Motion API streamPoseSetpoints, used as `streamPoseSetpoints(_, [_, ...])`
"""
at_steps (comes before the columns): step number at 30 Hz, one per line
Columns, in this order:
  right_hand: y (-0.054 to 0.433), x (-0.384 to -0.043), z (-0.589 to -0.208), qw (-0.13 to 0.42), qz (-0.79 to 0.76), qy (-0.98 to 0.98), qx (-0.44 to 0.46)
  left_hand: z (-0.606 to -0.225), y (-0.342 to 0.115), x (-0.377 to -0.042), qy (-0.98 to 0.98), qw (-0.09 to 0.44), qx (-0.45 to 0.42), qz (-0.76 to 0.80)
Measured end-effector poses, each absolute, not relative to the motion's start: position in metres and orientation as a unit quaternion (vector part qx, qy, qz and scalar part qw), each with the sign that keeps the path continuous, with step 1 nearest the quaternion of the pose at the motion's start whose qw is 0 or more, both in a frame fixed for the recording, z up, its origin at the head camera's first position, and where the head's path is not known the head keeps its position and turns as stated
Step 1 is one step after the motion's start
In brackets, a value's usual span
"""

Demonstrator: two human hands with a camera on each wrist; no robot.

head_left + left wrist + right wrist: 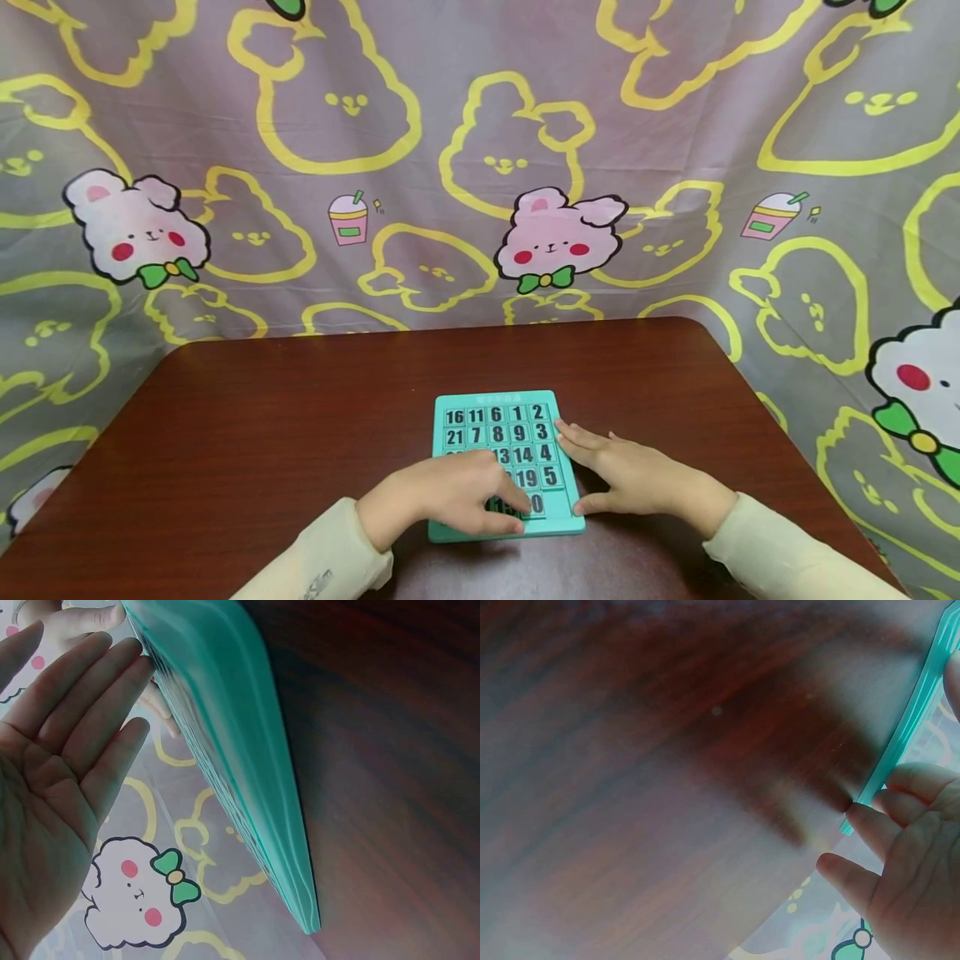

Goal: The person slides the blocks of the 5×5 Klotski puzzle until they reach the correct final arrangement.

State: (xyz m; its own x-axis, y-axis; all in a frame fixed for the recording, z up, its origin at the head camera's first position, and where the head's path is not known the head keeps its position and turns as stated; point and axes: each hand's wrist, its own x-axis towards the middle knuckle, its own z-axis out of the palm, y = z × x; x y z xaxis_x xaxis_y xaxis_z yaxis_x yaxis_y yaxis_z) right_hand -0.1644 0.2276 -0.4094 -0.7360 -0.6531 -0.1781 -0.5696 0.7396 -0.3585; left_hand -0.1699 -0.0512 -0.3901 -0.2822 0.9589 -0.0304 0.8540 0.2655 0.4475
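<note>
A teal number slide puzzle (566,492) lies flat on the table, its black-numbered tiles in rows. My left hand (461,492) reaches over the lower left of the board and hides several tiles. Its thumb and index fingertip are at the bottom row, by a tile (536,503) whose visible digit is 0. A bare slot lies right of that tile, below the 5 tile (551,476). In the left wrist view the left hand's (67,742) other fingers are extended. Along the board's right edge rests my right hand (637,471), fingers extended, thumb near the lower right corner.
The dark brown wooden table (300,400) has rounded far corners. Behind and beside it hangs a grey curtain (427,192) with yellow outlines and cartoon rabbits. Pale sleeves (780,542) cover both forearms.
</note>
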Motion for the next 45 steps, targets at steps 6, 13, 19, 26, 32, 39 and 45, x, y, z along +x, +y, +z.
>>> streamPoseSetpoints(6, [0.227,-0.165,-0.41,0.147,-0.145,0.919,-0.335,-0.39,-0.045,-0.169,0.78,0.136,0.589,0.162])
streamPoseSetpoints(13, [0.227,-0.165,-0.409,0.146,-0.143,0.918,-0.34,-0.389,-0.035,-0.171,0.776,0.135,0.597,0.15])
streamPoseSetpoints(19, [0.225,-0.166,-0.409,0.147,-0.141,0.918,-0.341,-0.389,-0.027,-0.172,0.776,0.148,0.595,0.15])
streamPoseSetpoints(26, [0.225,-0.166,-0.409,0.147,-0.14,0.917,-0.343,-0.386,-0.032,-0.17,0.78,0.149,0.589,0.15])
streamPoseSetpoints(32, [0.226,-0.166,-0.408,0.157,-0.146,0.919,-0.332,-0.385,-0.056,-0.169,0.791,0.131,0.575,0.164])
streamPoseSetpoints(39, [0.228,-0.166,-0.408,0.158,-0.146,0.919,-0.33,-0.385,-0.08,-0.159,0.808,0.132,0.547,0.174])
streamPoseSetpoints(45, [0.228,-0.164,-0.408,0.155,-0.147,0.919,-0.332,-0.389,-0.082,-0.156,0.804,0.121,0.556,0.171])
